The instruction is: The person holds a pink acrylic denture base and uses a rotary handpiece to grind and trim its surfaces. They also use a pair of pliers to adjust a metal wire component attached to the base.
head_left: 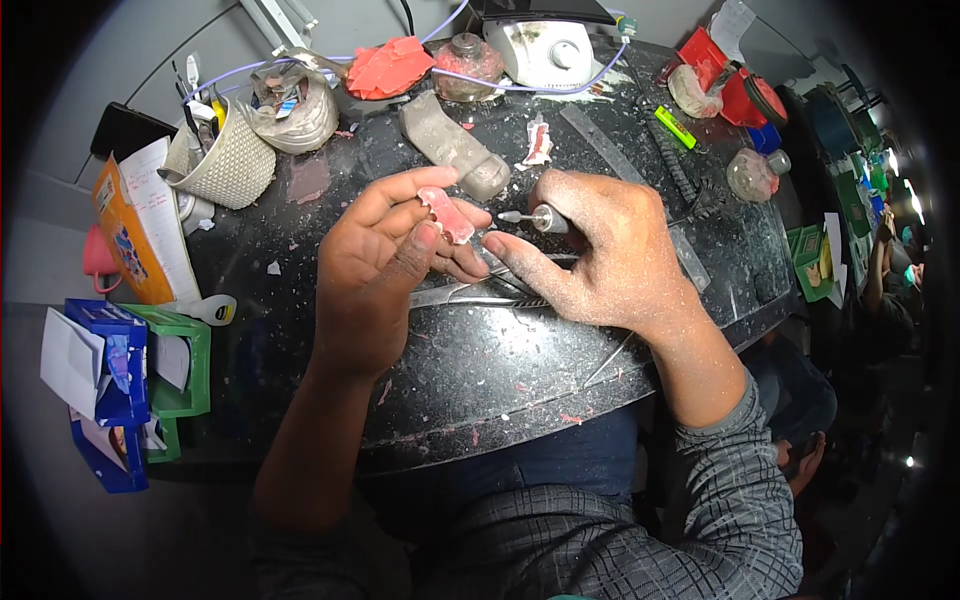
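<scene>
The left hand point(385, 255) pinches a pink denture point(447, 214) upright, presenting its edge to the handpiece point(535, 218) gripped pen-style in the right hand point(600, 255) over the dusty desk point(480, 360).

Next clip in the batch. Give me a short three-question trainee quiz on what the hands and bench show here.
1. True or false: the left hand holds a pink denture piece between thumb and fingers.
2. Which tool is in the right hand? A) a rotary handpiece with a small bur at its tip B) a green marker C) a paintbrush
3. Fill in: the white woven basket of tools stands at the far ____ of the dark, dust-speckled bench.

Key
1. True.
2. A; its bur points toward the denture piece, and whether it touches cannot be told.
3. Left.
</scene>
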The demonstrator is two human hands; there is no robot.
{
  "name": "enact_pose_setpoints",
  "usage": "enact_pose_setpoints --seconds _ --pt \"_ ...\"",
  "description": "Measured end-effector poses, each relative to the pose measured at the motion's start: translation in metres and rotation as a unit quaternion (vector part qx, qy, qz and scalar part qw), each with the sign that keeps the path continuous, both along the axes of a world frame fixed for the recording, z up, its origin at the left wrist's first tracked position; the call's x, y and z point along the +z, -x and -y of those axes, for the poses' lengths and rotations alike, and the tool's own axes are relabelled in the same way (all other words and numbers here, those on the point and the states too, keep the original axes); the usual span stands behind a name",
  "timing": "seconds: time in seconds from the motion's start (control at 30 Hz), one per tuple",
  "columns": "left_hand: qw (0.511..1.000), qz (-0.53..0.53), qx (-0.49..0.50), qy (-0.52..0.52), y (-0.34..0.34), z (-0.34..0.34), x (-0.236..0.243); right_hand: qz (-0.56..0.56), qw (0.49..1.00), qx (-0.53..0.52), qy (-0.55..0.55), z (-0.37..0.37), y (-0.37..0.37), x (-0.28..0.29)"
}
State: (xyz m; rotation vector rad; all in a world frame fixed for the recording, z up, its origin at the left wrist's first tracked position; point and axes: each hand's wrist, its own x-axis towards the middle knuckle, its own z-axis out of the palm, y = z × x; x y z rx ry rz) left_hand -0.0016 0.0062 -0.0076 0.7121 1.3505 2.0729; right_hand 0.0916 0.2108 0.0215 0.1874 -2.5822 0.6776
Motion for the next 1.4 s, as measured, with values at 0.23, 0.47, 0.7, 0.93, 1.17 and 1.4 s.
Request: enact_pose_setpoints --seconds 0.23,0.47,0.7,0.93,1.17,1.4 --pt "1.000 -0.008 -0.009 0.009 -0.004 -0.002 -0.004 -0.089 0.990 0.083 0.071 0.005 0.004 -0.008" --pt "0.998 -0.050 -0.007 0.046 -0.004 0.000 -0.004 -0.049 0.976 0.091 0.194 0.007 0.004 -0.008" --pt "0.982 -0.164 0.045 0.085 -0.015 -0.003 0.000 0.006 0.964 0.068 0.258 0.007 0.000 -0.006" --pt "0.946 -0.273 0.138 0.108 -0.014 0.000 -0.010 -0.040 0.975 0.103 0.192 0.008 0.004 -0.009" --pt "0.974 -0.167 0.137 0.071 -0.020 -0.007 0.000 -0.097 0.980 0.081 0.154 0.013 0.004 -0.009" --pt "0.998 -0.022 0.063 -0.002 -0.013 -0.004 0.005 -0.127 0.985 0.103 0.063 0.006 0.005 -0.016"
